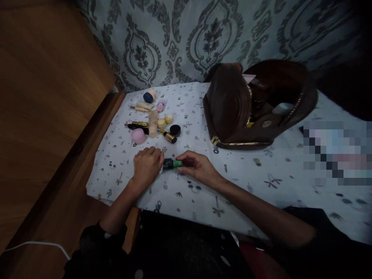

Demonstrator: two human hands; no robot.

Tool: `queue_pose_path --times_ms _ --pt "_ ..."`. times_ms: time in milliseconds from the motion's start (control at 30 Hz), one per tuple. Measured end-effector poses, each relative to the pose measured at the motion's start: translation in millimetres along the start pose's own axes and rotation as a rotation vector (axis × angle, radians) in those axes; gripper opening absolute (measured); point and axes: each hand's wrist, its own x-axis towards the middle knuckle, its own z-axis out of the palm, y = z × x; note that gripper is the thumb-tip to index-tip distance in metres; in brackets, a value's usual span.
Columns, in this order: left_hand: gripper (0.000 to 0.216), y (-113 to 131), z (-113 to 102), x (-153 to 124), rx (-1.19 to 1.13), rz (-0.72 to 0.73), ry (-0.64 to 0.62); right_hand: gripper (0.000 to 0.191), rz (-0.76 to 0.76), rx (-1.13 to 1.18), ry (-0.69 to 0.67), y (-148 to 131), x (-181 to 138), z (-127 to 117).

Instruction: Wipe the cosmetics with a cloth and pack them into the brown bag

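Both my hands meet over a small dark tube with a green end, held low above a white patterned sheet. My left hand is closed on the tube's dark end. My right hand pinches the green end with its fingertips. Just beyond my hands lies a cluster of cosmetics: a pink round case, a black and gold tube, a small black jar, pale yellow round pieces and a beige tube.
A brown zipped bag stands open at the back right of the sheet. A wooden panel runs along the left side. Patterned wallpaper is behind. A white cable lies bottom left.
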Motion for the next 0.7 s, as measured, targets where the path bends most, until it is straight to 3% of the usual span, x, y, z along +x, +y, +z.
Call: queue_pose_path --times_ms 233,533,700 --pt "0.033 -27.4 -3.8 -17.9 -0.077 -0.138 -0.059 0.027 0.007 -0.004 -0.017 -2.1 -0.9 -0.7" --pt "0.037 -44.6 -6.2 -34.6 -0.317 -0.323 -0.111 0.035 -0.002 0.015 0.002 2.3 1.1 -2.8" --pt "0.035 -48.9 -10.6 -31.4 -0.187 -0.314 -0.037 0.037 0.068 0.043 -0.074 -2.5 -1.1 -1.6"
